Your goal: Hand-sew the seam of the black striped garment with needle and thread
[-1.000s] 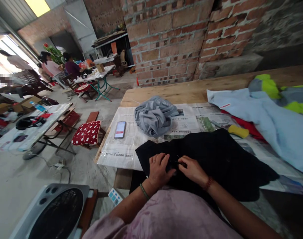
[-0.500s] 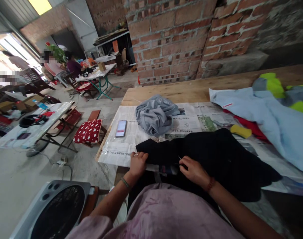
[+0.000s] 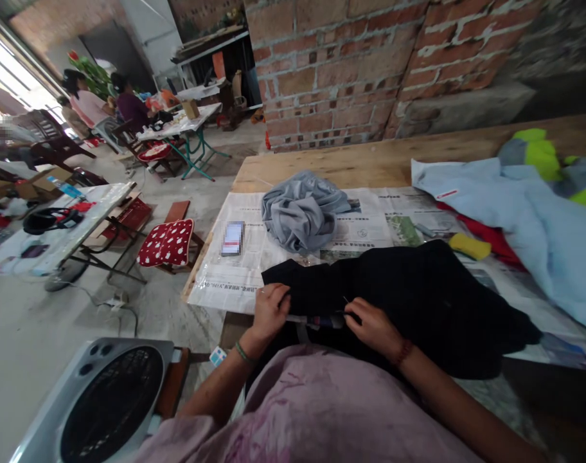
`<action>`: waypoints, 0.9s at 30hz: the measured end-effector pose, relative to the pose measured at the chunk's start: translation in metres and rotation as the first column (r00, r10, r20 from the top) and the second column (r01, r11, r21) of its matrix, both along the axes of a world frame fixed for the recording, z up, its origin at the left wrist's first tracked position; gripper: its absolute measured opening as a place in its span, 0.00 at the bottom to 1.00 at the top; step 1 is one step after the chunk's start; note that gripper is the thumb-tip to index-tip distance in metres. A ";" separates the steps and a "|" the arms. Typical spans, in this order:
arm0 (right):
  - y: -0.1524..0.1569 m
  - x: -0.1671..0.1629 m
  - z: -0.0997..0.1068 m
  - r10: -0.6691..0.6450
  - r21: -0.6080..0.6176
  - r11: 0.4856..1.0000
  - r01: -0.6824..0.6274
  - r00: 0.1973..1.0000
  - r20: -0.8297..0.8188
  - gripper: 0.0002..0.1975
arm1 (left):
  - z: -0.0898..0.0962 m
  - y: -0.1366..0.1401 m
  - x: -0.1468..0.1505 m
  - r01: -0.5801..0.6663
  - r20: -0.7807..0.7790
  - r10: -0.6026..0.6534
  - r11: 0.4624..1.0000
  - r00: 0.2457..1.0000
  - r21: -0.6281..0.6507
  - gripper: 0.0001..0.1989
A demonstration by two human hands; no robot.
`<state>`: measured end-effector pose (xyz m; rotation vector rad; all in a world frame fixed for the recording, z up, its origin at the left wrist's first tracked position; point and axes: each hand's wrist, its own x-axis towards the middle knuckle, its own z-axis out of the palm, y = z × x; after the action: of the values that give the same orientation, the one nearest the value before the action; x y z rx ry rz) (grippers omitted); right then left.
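A black cloth garment (image 3: 399, 283) lies spread along the near edge of the table, in front of my body. At its left end, my left hand (image 3: 271, 312) is closed on the edge of the fabric, with thumb and fingers pinched together. Farther right, my right hand (image 3: 372, 325) is closed at the garment's near edge. From its fingers sticks a thin pointed tool (image 3: 346, 299), too small to name surely. Just beyond the garment sits a crumpled grey cloth (image 3: 300, 215).
Newspaper under clear plastic (image 3: 225, 289) covers the wooden table. A phone (image 3: 232, 238) lies at left, a yellow sponge-like piece (image 3: 470, 246) and light blue garment (image 3: 519, 206) at right. Beside me stand a fan-like appliance (image 3: 105, 399) and cushioned stool (image 3: 166, 243). Several people sit farther off.
My left hand's fingers have drawn together into a pinch on the black fabric. The right hand stays near the same spot on the garment. My view has shifted slightly.
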<state>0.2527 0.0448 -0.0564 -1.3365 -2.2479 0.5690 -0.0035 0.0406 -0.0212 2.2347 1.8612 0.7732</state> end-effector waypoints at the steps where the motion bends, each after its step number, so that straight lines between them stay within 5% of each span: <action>1: 0.000 0.000 0.000 -0.004 -0.011 1.000 0.004 1.000 0.001 0.08 | -0.002 -0.005 0.011 0.071 -0.007 -0.071 0.997 0.997 0.030 0.09; 6: 0.001 0.001 0.002 -0.006 -0.043 0.999 0.006 1.000 0.001 0.07 | -0.018 -0.016 0.049 0.285 -0.136 -0.278 0.958 0.951 0.040 0.14; 12: 0.001 0.002 0.004 -0.016 -0.065 0.998 0.014 1.000 -0.024 0.07 | -0.026 -0.008 0.060 0.277 -0.164 -0.271 0.961 0.948 0.017 0.09; 23: 0.002 0.003 0.005 -0.020 -0.064 0.998 0.017 0.999 -0.040 0.07 | -0.019 -0.002 0.063 0.222 0.140 -0.193 0.946 0.971 -0.235 0.05; 27: 0.002 0.003 0.004 -0.024 -0.063 0.998 0.021 0.999 -0.046 0.07 | -0.018 -0.002 0.064 0.215 0.145 -0.186 0.951 0.972 -0.222 0.05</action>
<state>0.2552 0.0469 -0.0521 -1.3629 -2.1920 0.6604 0.0606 0.0384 -0.0390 2.1325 1.5492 0.6040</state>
